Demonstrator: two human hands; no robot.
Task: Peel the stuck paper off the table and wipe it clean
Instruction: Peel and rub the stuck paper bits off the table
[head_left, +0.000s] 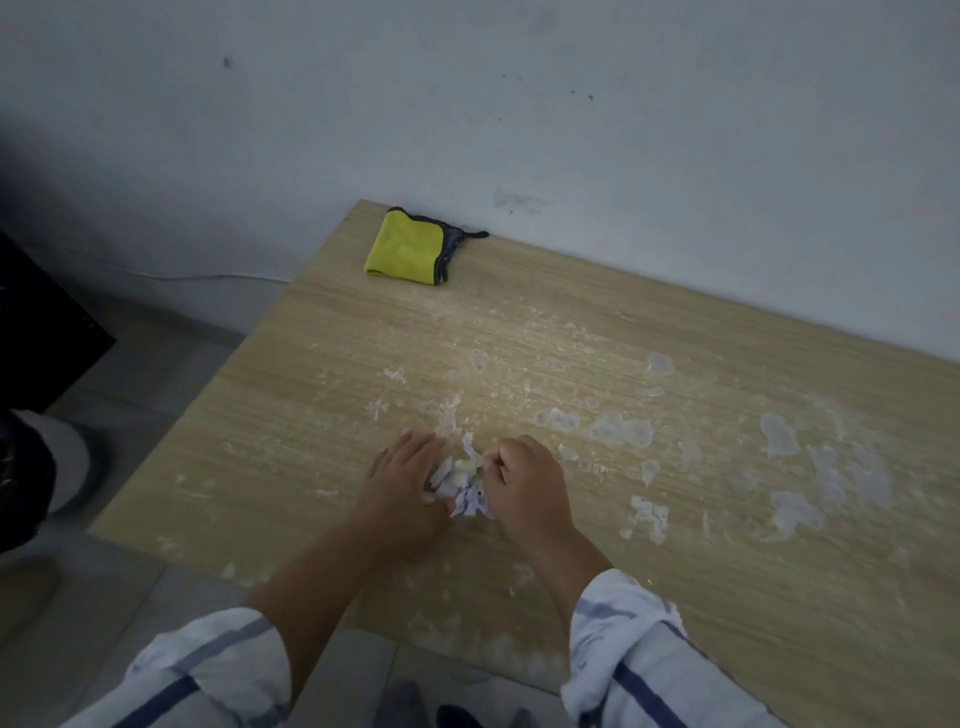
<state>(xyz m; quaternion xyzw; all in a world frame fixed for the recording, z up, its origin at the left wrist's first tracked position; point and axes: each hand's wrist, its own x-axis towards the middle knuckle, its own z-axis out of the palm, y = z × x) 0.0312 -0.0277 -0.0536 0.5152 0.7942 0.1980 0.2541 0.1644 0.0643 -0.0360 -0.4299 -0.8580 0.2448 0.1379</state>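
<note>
A light wooden table (322, 395) carries white patches of stuck paper (621, 430), thickest toward its right side. Between my two hands lies a small heap of peeled paper scraps (465, 491), whitish and pale purple. My left hand (402, 486) lies flat on the table with its fingers against the heap's left side. My right hand (524, 480) is curled into a loose fist, its fingertips pinching paper at the heap's top. A folded yellow cloth (408, 252) with a dark edge rests at the table's far left corner, near the wall.
A white wall (519, 104) runs along the table's far edge. The tiled floor (130, 374) shows left of the table, with a dark object (36, 312) and a pale rounded thing (57, 457) standing there. The table's near edge runs diagonally under my forearms.
</note>
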